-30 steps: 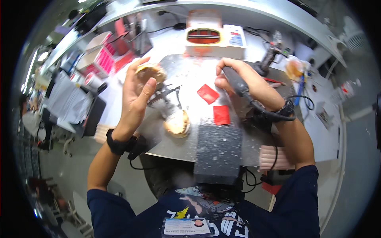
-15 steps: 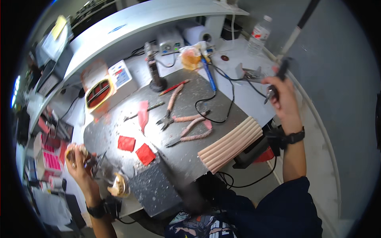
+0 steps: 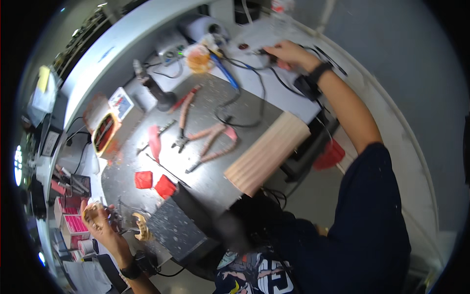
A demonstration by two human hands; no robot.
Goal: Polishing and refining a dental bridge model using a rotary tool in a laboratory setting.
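At the lower left my left hand (image 3: pixel 105 230) is closed around a dental plaster model (image 3: pixel 94 215); metal parts, perhaps of a dental articulator, show beside it. A second tan dental cast (image 3: pixel 142 227) stands right of that hand, against a dark speckled block (image 3: pixel 178 225). My right hand (image 3: pixel 290 53) reaches to the back right of the bench. Its fingers pinch something small and dark beside a metal piece; what it is stays blurred. Slim black tools (image 3: pixel 332 61) lie right of this hand.
Wrapped-handle pliers (image 3: pixel 211 142) and red wax pieces (image 3: pixel 143 180) lie on the grey bench top (image 3: pixel 203 95). A ribbed tan armrest (image 3: pixel 269 153) lines the front edge. Also around are a burner (image 3: pixel 159 93), a blue corded pen tool (image 3: pixel 225 72) and a bottle (image 3: pixel 282 14).
My right hand has moved from above the right edge, where it held a dark-handled tool, down and left to the back of the bench. My left hand still holds the model. The view has shifted.
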